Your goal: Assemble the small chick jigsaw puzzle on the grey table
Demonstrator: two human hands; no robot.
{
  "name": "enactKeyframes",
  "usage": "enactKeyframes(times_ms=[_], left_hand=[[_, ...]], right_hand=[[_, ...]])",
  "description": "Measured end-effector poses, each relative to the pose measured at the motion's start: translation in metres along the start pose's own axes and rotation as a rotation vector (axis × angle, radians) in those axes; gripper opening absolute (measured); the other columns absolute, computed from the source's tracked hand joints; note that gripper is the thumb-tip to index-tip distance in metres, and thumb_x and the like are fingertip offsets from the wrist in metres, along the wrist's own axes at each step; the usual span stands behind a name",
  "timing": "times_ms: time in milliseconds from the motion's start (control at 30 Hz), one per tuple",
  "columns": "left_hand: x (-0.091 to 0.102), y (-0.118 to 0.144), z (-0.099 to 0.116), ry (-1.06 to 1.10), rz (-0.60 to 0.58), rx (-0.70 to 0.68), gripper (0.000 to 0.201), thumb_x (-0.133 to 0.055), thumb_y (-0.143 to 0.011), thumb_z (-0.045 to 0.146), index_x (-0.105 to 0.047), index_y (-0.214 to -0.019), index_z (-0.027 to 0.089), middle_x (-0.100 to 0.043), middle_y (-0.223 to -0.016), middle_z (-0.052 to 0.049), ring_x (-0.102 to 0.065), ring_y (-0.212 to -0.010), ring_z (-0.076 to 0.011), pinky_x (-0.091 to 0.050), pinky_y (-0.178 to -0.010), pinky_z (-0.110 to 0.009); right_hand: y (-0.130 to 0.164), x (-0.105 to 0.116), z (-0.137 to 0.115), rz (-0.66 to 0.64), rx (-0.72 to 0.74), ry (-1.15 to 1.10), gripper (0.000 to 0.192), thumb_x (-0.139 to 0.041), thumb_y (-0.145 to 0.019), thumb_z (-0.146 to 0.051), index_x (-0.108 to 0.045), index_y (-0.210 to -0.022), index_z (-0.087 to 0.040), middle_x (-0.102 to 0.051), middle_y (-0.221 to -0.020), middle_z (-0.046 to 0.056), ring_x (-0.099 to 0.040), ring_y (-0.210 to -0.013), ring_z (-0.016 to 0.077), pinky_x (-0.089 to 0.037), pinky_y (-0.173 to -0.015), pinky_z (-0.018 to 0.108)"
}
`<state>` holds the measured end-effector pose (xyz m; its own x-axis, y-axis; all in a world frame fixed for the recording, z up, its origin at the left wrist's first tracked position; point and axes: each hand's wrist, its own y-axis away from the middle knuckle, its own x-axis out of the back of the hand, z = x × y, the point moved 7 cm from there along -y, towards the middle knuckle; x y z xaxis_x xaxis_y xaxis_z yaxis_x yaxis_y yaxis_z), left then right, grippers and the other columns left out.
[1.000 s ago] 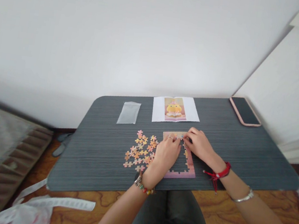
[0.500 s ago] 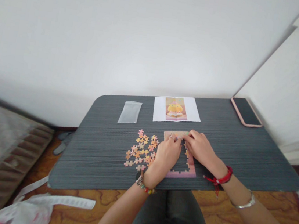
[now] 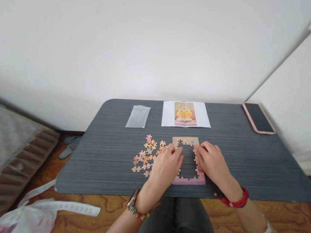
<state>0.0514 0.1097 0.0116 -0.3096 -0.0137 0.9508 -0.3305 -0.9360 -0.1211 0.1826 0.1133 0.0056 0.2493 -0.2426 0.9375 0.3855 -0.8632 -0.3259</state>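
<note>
A partly assembled jigsaw puzzle point(image 3: 188, 182), a pinkish border around a bare middle, lies near the table's front edge. My right hand point(image 3: 212, 162) has its curled fingers and thumb on the border's upper right side. Over the border's left side is my left hand point(image 3: 166, 165), its fingers loosely bent and apart, with no piece visible in them. It hides part of that side and some of the loose puzzle pieces point(image 3: 145, 160), which lie scattered to its left in orange, yellow and pink. Behind the puzzle lies a paper sheet point(image 3: 168, 113) with a printed yellow character picture point(image 3: 184, 114).
The dark table point(image 3: 103, 155) stands against a white wall. A clear plastic bag point(image 3: 138, 117) lies at its back left, a phone point(image 3: 259, 118) in a pink case at the back right. On the floor at left are a white plastic bag point(image 3: 33, 221) and slippers point(image 3: 66, 150).
My left hand has drawn back from the puzzle's top edge, down and left. My right hand has slid from the top corner to the right side. The view has shifted slightly.
</note>
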Motion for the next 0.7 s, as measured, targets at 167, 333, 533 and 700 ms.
enactKeyframes(times_ms=[167,333,533,700], left_hand=[[0.019,0.055,-0.049,0.084,0.151,0.149,0.023,-0.048,-0.086,0.022,-0.061,-0.105,0.021,-0.058,-0.088,-0.005,-0.059,-0.081,-0.0173,-0.05,-0.072,-0.028],[0.023,0.085,-0.083,0.1,0.177,0.262,0.022,-0.05,-0.085,0.021,-0.063,-0.103,0.018,-0.058,-0.089,-0.006,-0.059,-0.083,-0.0177,-0.049,-0.075,-0.029],[0.025,0.08,-0.099,0.085,0.139,0.358,0.022,-0.053,-0.083,0.018,-0.063,-0.102,0.021,-0.057,-0.086,-0.003,-0.058,-0.078,-0.0149,-0.047,-0.07,-0.025],[0.026,0.066,-0.104,0.071,0.13,0.383,0.021,-0.048,-0.087,0.021,-0.064,-0.1,0.019,-0.057,-0.089,-0.004,-0.057,-0.082,-0.0155,-0.045,-0.07,-0.024]], right_hand=[[0.025,0.013,-0.044,0.081,-0.012,-0.258,0.021,-0.043,-0.089,-0.018,-0.064,-0.093,-0.019,-0.059,-0.085,0.006,-0.052,-0.076,0.0175,-0.039,-0.071,0.031],[0.02,-0.006,-0.088,-0.002,-0.024,-0.318,0.017,-0.048,-0.086,-0.018,-0.065,-0.087,-0.019,-0.059,-0.082,0.005,-0.052,-0.074,0.0181,-0.039,-0.069,0.032],[-0.013,-0.028,-0.103,-0.066,-0.041,-0.225,0.016,-0.05,-0.085,-0.018,-0.065,-0.079,-0.018,-0.059,-0.079,0.005,-0.054,-0.075,0.0173,-0.037,-0.07,0.03],[-0.031,-0.041,-0.112,-0.116,-0.084,-0.215,0.015,-0.051,-0.083,-0.017,-0.065,-0.086,-0.018,-0.06,-0.087,0.007,-0.055,-0.082,0.0186,-0.037,-0.075,0.03]])
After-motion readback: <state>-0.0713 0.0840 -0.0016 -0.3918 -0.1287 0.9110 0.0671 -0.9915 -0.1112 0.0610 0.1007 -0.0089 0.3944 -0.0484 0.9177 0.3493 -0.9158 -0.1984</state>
